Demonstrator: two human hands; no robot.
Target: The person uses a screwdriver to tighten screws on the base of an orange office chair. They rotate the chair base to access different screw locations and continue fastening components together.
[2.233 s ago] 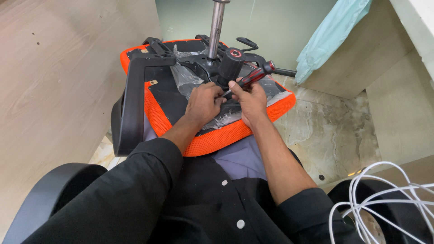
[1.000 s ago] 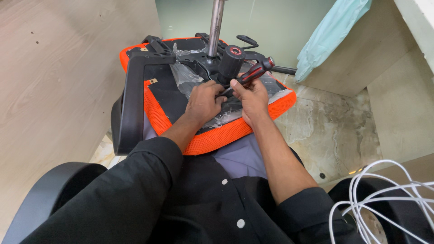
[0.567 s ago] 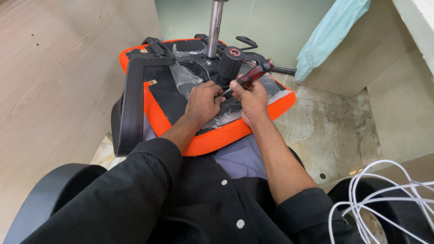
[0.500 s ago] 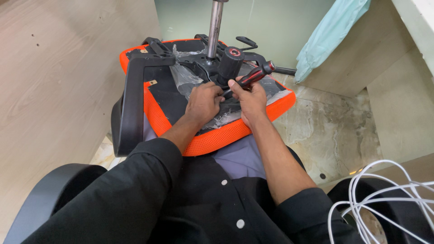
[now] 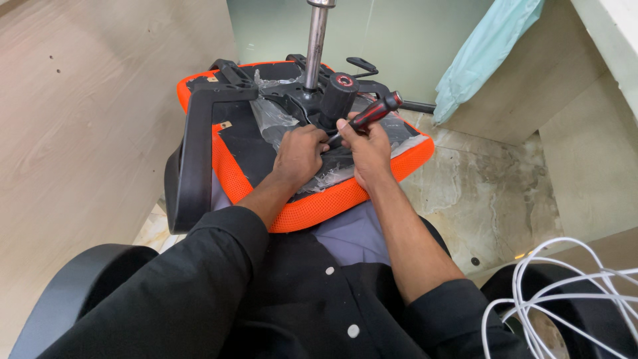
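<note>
So there's an office chair seat [image 5: 292,206] flipped upside down across the person's lap, orange mesh round the edge and black underneath, with one black armrest [image 5: 193,159] hanging off the side nearest the wooden wall. The metal gas-lift pole [image 5: 316,43] sticks straight up out of the black mechanism plate [image 5: 312,110] in the middle of the seat, and there's a chunky black knob [image 5: 337,93] with a red ring on top just beside it.

The right hand [image 5: 369,149] is closed around a screwdriver [image 5: 367,114] with a red and black handle, the handle poking up and away past the knuckles, tip angled down toward the mechanism right by the knob. I can't really see the tip itself, it's lost between the two hands. The left hand [image 5: 299,151] is curled, fingers bent and pressed down onto the underside of the seat just next to the screwdriver tip, sitting on some crinkly clear plastic wrap [image 5: 269,119] that covers part of the base. Can't tell if it's pinching anything small under there.

Both hands are basically touching each other. Off to the person's right there's a loose tangle of white cable [image 5: 565,292], a pale green plastic sheet [image 5: 485,56] hangs in the corner, and the floor [image 5: 478,199] is stone-looking tile
</note>
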